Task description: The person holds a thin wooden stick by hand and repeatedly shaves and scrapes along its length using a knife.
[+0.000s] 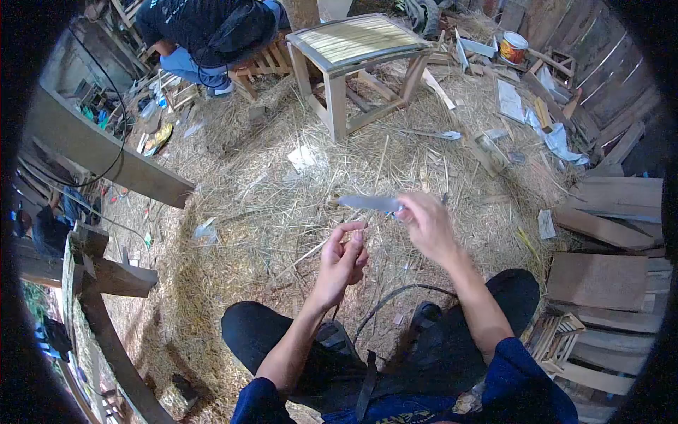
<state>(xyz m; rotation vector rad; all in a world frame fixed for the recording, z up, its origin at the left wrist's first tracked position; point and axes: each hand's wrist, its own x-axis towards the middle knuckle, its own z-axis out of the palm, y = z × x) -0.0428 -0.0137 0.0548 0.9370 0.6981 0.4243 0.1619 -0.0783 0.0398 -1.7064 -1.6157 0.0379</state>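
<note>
A knife (369, 203) with a broad, pale blade is in my right hand (428, 225), its fingers closed round the handle. The blade points left and lies roughly level, a little above and beyond my other hand. My left hand (342, 263) is closed in a pinch, thumb against forefinger, fingers curled. What it pinches is too small to make out. A thin, pale strip (308, 258) shows beside it at the lower left; I cannot tell whether hand and strip touch. The blade and left fingertips look apart.
Straw and shavings (261, 205) cover the ground. Ahead stands a wooden stool (335, 106) with a slatted top. Another person (212, 35) sits at the upper left. A timber beam (106, 145) juts in from the left; boards (597, 283) lie right, and a paint bucket (513, 48) stands far right.
</note>
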